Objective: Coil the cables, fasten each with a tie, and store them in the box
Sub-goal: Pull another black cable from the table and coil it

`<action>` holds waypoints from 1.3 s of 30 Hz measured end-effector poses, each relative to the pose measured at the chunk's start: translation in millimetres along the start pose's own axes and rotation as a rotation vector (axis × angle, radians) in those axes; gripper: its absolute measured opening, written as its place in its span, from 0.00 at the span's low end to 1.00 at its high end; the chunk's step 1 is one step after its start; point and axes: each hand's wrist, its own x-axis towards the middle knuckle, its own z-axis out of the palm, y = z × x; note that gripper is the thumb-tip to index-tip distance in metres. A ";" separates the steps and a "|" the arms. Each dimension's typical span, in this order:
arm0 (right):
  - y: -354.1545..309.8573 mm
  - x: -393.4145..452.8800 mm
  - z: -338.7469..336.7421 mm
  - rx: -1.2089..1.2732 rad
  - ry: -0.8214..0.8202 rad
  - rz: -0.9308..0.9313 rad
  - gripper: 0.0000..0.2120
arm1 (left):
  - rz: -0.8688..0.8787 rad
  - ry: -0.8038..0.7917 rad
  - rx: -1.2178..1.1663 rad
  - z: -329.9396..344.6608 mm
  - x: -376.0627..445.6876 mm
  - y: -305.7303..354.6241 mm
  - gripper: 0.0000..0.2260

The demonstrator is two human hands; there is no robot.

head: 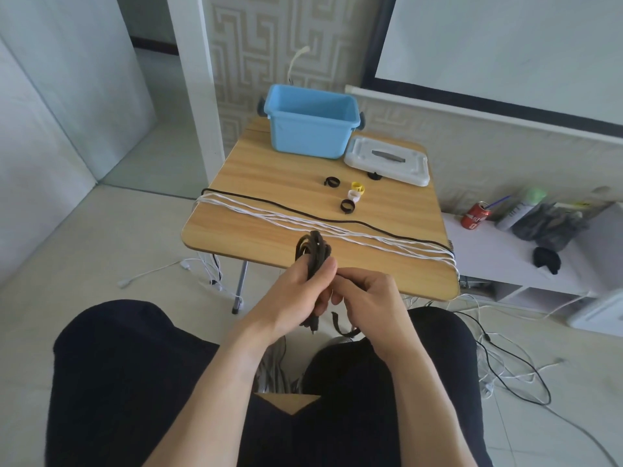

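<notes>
My left hand [296, 291] grips a coiled black cable [313, 251] upright in front of the table's near edge; its loops stick up above my fingers and a plug hangs below. My right hand [367, 294] pinches a black tie strap [338, 325] against the coil, its loose end dangling. Several white cables [269, 214] and one black cable [337, 219] lie stretched across the wooden table [256, 170]. Rolled ties lie further back: black ones [332, 181] [347, 205], a white one [354, 195] and a yellow one [358, 187]. The open blue box [310, 129] stands at the back.
The box's white lid [387, 161] lies right of the box, with another black tie at its front edge. Cable ends hang off both table sides and trail over the floor. A low white shelf at the right holds a red can [475, 215] and bottles.
</notes>
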 end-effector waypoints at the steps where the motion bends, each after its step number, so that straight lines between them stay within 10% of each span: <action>1: 0.9 0.7 1.1 0.033 -0.028 0.026 0.13 | -0.022 -0.004 -0.022 0.0 0.0 -0.2 0.30; 14: 10.2 1.2 -5.3 0.278 -0.277 0.149 0.19 | -0.126 -0.238 -0.339 -9.8 -2.2 -1.6 0.22; 25: 15.9 2.1 11.1 0.112 -0.108 0.145 0.43 | -0.068 -0.158 0.597 9.2 3.4 3.0 0.12; 31: 21.0 2.8 13.5 0.199 -0.047 0.270 0.20 | -0.137 -0.144 0.559 9.6 1.6 0.7 0.12; 39: 23.3 4.0 15.2 0.309 0.031 0.352 0.19 | 0.012 -0.043 0.495 -4.3 0.1 -5.8 0.08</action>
